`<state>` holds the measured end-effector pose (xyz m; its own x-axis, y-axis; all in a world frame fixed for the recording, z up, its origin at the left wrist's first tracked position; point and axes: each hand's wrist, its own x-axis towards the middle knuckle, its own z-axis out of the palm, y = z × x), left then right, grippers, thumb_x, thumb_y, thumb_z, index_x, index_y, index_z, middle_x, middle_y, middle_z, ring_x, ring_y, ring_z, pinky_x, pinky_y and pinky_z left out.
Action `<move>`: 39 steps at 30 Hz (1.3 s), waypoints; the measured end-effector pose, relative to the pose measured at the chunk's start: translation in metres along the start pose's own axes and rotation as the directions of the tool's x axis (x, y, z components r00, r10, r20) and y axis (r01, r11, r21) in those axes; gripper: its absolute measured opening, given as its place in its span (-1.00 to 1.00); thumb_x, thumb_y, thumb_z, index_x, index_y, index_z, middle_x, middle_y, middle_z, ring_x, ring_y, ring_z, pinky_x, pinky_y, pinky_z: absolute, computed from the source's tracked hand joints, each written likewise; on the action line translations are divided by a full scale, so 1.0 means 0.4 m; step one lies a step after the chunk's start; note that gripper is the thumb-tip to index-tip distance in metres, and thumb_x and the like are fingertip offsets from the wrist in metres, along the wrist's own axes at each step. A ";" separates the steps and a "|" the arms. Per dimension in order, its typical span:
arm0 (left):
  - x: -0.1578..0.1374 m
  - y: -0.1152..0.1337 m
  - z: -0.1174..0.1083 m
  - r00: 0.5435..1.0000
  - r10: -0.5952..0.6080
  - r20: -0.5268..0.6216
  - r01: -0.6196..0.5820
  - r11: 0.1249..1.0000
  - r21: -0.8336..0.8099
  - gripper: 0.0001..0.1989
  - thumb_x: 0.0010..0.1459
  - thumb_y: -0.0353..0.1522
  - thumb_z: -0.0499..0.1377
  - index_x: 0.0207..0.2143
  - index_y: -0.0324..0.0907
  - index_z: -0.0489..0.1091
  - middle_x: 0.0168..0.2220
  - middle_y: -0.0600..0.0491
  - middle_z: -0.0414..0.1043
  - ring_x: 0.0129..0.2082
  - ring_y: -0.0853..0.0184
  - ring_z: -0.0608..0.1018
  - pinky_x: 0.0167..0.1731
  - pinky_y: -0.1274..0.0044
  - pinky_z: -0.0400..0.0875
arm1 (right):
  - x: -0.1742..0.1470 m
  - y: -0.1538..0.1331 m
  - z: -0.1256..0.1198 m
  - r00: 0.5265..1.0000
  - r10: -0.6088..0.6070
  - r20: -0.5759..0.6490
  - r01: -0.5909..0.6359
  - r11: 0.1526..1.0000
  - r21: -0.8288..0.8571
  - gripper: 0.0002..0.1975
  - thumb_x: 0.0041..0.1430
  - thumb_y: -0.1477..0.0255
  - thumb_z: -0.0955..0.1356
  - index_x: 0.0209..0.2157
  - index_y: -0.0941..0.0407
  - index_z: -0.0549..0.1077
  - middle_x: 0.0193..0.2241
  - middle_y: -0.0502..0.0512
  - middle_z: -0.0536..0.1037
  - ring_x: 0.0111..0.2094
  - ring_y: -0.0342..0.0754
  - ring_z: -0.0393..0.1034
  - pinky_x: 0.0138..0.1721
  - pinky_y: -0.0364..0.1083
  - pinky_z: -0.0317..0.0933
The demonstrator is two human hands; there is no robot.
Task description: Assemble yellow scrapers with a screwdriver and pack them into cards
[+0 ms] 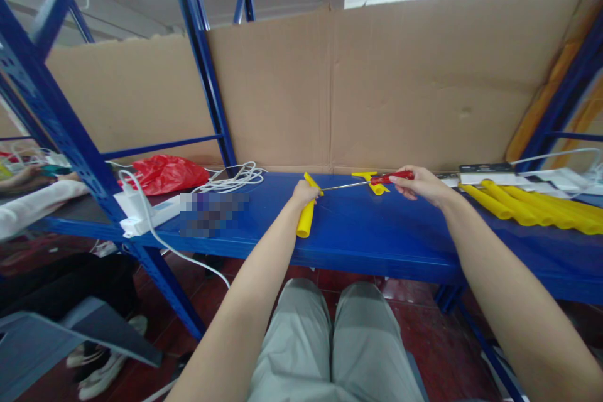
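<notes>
head view: left grip [306, 192] snug round yellow tube [305, 221], right grip [415, 183] round screwdriver [387, 178], room before shelf edge [377, 262]

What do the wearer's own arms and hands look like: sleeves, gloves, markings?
Left forearm and right forearm are bare, widening toward the frame edge; no sleeve, watch, strap, cable or marking shows. Left hand and right hand are ungloved. Too small to tell about rings or nails.
</notes>
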<state>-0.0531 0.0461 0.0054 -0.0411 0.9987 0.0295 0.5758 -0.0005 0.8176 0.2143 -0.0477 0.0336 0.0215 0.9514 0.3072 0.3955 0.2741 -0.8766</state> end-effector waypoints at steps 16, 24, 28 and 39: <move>-0.002 0.002 0.002 1.000 0.007 0.008 -0.007 1.000 -0.003 -0.96 0.03 -0.57 0.20 -0.43 -0.40 0.47 -0.62 0.02 0.44 -0.70 0.46 0.41 -0.56 0.61 0.35 | 0.011 0.000 0.012 0.995 -0.003 -0.096 -0.005 0.997 -0.081 -0.51 -0.07 0.00 0.44 -0.58 0.13 0.29 -0.79 -0.05 0.33 -0.79 -0.27 0.10 -0.80 -0.23 -0.05; 0.002 0.000 0.004 1.000 0.009 -0.001 -0.009 1.000 -0.018 -0.99 0.01 -0.56 0.23 -0.46 -0.37 0.45 -0.64 0.04 0.41 -0.71 0.47 0.40 -0.58 0.63 0.34 | 0.006 -0.001 0.006 0.996 0.029 -0.085 -0.039 0.991 -0.125 -0.50 -0.06 -0.01 0.42 -0.62 0.14 0.31 -0.80 -0.02 0.32 -0.78 -0.26 0.09 -0.78 -0.22 -0.05; 0.007 -0.001 0.006 1.000 0.008 0.006 -0.008 0.999 -0.036 -0.99 0.01 -0.56 0.23 -0.45 -0.39 0.46 -0.64 0.05 0.41 -0.71 0.46 0.41 -0.55 0.61 0.36 | 0.007 0.002 0.008 0.993 0.050 -0.104 -0.061 0.993 -0.103 -0.53 -0.02 0.03 0.42 -0.62 0.14 0.33 -0.79 0.00 0.33 -0.77 -0.25 0.11 -0.78 -0.22 -0.03; 0.000 -0.003 0.009 1.000 -0.001 0.030 0.004 0.995 -0.102 -0.87 0.07 -0.52 0.18 -0.31 -0.40 0.48 -0.63 0.05 0.41 -0.72 0.46 0.37 -0.59 0.60 0.33 | 0.017 0.009 -0.013 0.962 0.151 -0.226 -0.159 0.987 -0.018 -0.60 0.06 0.19 0.42 -0.64 0.17 0.33 -0.74 0.04 0.35 -0.74 -0.25 0.17 -0.75 -0.23 -0.01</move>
<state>-0.0508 0.0461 0.0024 -0.0173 0.9998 0.0115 0.4892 -0.0016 0.8721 0.2207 -0.0409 0.0346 0.2877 0.9253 0.2471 0.4033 0.1170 -0.9076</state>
